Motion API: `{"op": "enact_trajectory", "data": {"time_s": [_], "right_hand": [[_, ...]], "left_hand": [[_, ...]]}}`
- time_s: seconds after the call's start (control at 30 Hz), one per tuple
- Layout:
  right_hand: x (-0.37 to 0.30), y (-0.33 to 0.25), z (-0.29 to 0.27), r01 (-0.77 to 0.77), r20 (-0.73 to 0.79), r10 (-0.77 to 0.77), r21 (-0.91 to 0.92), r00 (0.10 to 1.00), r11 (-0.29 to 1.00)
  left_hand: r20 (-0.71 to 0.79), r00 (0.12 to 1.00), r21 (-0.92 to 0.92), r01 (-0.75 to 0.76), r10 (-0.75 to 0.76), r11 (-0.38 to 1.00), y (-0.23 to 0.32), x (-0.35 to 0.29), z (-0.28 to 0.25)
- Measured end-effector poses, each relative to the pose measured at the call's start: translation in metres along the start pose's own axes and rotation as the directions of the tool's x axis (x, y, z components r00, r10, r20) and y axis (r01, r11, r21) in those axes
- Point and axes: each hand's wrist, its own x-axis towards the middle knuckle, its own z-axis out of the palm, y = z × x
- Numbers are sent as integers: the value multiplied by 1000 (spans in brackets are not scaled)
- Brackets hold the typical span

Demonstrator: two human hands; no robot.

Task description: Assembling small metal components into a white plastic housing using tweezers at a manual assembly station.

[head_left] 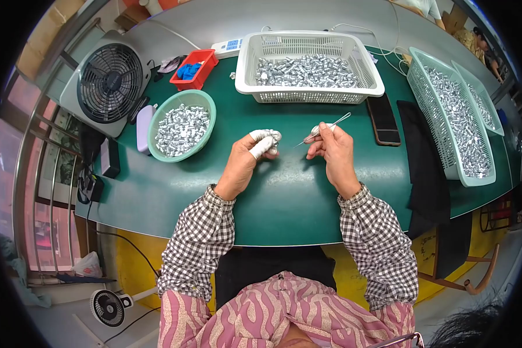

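My left hand [248, 159] is over the middle of the green table, with white wrapping on its thumb and fingers. Its fingers are closed round a few small silver metal parts [276, 137], partly hidden by the fingertips. To its right, my right hand [337, 153] pinches a thin metal pick [341, 119] with a looped end. The loop points up and to the right, and the fine tip points toward my left hand, a short gap away from it. At least one fingertip of the right hand also has a white covering.
Similar silver parts fill a round green bowl [151, 129], a white basket [379, 87] and a pale green basket [445, 152]. A phone [383, 119] and a black cloth [423, 168] lie at the right. At the left stand a box fan [110, 81] and a red bin [207, 65].
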Motion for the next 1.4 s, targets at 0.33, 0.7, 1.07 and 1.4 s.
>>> {"op": "enact_trajectory", "data": {"time_s": [0.33,0.7,1.07,1.4], "right_hand": [[-11,-7,11,127,15,-126,-54,992,990],[-25,-6,17,626,352,-519,-385,779,678],[-21,-2,16,873,609,-656,-458,446,168],[-21,0,15,760,458,-618,-498,639,417]], "left_hand": [[147,949,-554,313,-279,772,2,-3,3],[215,942,-542,336,-260,770,0,-2,4],[268,918,-467,390,-294,793,-3,-5,5],[256,910,-431,410,-327,804,-3,-7,10]]}}
